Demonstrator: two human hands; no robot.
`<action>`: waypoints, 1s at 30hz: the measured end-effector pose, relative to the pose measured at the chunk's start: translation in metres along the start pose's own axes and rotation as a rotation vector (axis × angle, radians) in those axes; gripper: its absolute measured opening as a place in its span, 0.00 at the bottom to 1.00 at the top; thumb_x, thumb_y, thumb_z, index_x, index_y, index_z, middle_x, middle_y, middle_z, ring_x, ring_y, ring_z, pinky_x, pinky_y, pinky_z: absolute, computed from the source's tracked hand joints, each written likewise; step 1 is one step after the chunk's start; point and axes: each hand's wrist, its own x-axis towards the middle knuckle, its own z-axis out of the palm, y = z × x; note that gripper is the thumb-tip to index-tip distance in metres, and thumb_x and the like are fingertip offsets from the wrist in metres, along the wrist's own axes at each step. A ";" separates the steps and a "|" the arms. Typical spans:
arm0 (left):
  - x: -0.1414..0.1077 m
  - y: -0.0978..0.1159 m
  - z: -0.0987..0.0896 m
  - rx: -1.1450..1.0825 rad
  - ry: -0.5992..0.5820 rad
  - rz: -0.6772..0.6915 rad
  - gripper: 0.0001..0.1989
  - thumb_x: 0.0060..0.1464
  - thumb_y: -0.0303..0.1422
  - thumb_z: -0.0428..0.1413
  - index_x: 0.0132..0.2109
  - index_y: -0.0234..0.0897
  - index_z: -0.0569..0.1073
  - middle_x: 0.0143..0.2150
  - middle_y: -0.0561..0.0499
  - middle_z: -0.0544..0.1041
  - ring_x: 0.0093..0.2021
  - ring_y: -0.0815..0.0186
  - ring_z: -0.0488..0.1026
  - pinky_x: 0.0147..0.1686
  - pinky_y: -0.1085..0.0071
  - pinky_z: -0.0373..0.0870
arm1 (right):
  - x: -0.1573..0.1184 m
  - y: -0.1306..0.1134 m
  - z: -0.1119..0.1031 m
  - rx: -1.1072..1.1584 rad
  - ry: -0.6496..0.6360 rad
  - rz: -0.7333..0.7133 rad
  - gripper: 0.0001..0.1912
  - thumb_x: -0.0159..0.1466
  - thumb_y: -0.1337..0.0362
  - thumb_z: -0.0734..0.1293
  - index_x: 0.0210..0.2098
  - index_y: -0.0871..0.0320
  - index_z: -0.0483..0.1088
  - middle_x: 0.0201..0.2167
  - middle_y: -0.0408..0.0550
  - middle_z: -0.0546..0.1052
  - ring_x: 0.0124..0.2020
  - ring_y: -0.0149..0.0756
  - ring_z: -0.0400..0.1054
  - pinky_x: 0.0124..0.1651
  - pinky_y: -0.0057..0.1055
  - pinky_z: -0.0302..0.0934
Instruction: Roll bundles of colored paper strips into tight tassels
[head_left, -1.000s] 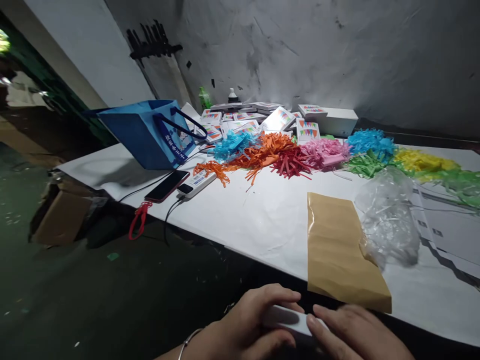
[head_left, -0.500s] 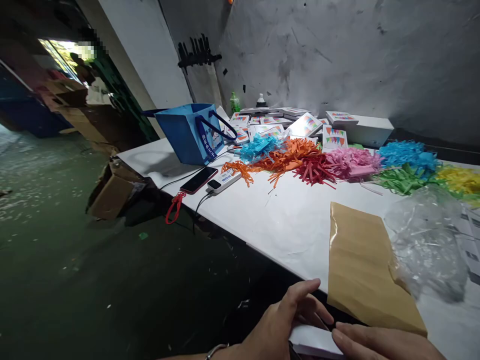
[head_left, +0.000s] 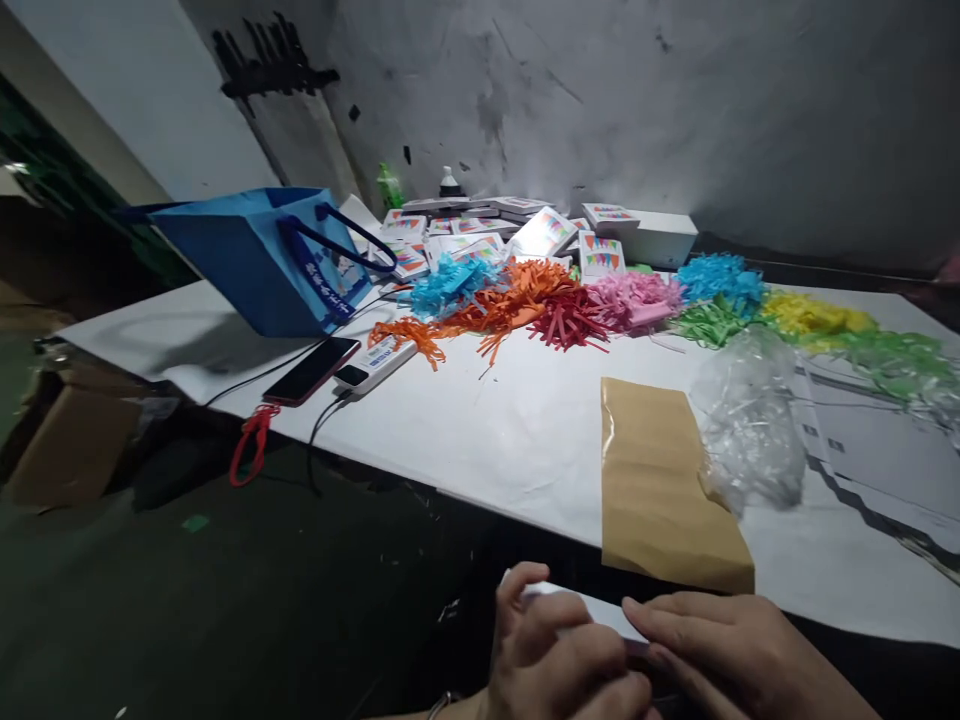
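At the bottom of the view, just off the table's front edge, I hold a flat white box (head_left: pixel 609 613). My left hand (head_left: pixel 559 655) is closed round its left part, with the fingers bent over its top. On the box's right end, my right hand (head_left: pixel 739 645) grips with thumb and fingertips. The lower part of the box is hidden behind both hands. Just beyond my hands lies a sheet of brown paper (head_left: pixel 660 490), reaching over the table edge.
Fringed paper bundles (head_left: pixel 525 300) in several colours lie across the white-covered table (head_left: pixel 517 430). Printed boxes (head_left: pixel 544 232) are heaped behind them. A blue bag (head_left: pixel 247 260), a phone (head_left: pixel 313 370) and a white device with a cable (head_left: pixel 375 365) are at left. Crumpled clear plastic (head_left: pixel 750 420) lies right.
The camera has turned right, so the table things sit further left. My left hand's fingers, raised before, are now bent over the white box. The box appears higher in view.
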 end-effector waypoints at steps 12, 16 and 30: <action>0.039 0.016 0.005 -0.134 0.099 -0.005 0.11 0.66 0.29 0.56 0.35 0.38 0.79 0.28 0.56 0.78 0.32 0.67 0.69 0.47 0.64 0.58 | -0.021 -0.005 -0.006 0.243 -0.070 0.268 0.13 0.74 0.62 0.58 0.46 0.53 0.75 0.39 0.42 0.82 0.39 0.32 0.78 0.45 0.22 0.71; 0.042 0.018 0.003 -0.172 0.013 -0.035 0.10 0.64 0.29 0.57 0.34 0.38 0.78 0.29 0.54 0.78 0.32 0.67 0.69 0.46 0.63 0.59 | -0.027 -0.007 0.002 0.105 0.024 0.165 0.15 0.74 0.62 0.59 0.57 0.52 0.70 0.52 0.45 0.79 0.50 0.32 0.76 0.56 0.23 0.68; 0.021 -0.030 -0.039 -0.539 -0.265 -0.339 0.16 0.60 0.23 0.58 0.53 0.43 0.76 0.43 0.48 0.77 0.39 0.66 0.77 0.35 0.75 0.74 | -0.055 0.020 0.063 -0.178 0.512 -0.002 0.15 0.73 0.67 0.61 0.57 0.60 0.70 0.49 0.55 0.80 0.49 0.36 0.77 0.49 0.26 0.74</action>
